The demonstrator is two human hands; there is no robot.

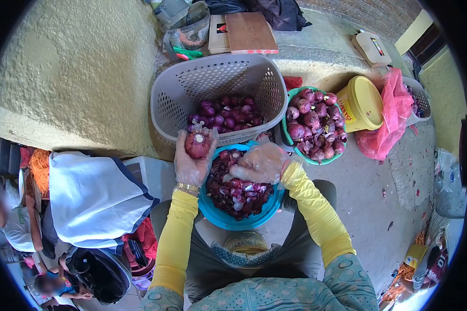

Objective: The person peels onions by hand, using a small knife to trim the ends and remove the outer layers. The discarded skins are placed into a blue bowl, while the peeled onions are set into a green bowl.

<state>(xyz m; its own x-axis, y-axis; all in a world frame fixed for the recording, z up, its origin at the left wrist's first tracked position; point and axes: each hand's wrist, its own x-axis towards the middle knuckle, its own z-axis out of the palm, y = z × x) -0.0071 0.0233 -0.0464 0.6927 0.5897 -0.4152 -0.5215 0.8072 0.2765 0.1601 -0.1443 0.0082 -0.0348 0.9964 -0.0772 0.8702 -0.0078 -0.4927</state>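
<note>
My left hand (192, 163), in a clear plastic glove, holds a red onion (197, 145) with its pale cut end facing up. Below and to the right of it, my right hand (259, 164), also gloved, is over a blue basin (223, 222) of onion skins (238, 199). Its fingers are curled, and whatever they may grip is hidden. Just beyond both hands, a grey perforated basket (163, 106) contains peeled purple onions (228, 111). To the right, a green-rimmed basin (324, 162) is heaped with unpeeled red onions (314, 122).
A yellow lidded bucket (359, 103) and a pink mesh sack (386, 124) stand at the right. Green-handled scissors (188, 53) lie behind the basket. A white cloth (96, 194) drapes at the left. Other people sit at the lower left and lower right.
</note>
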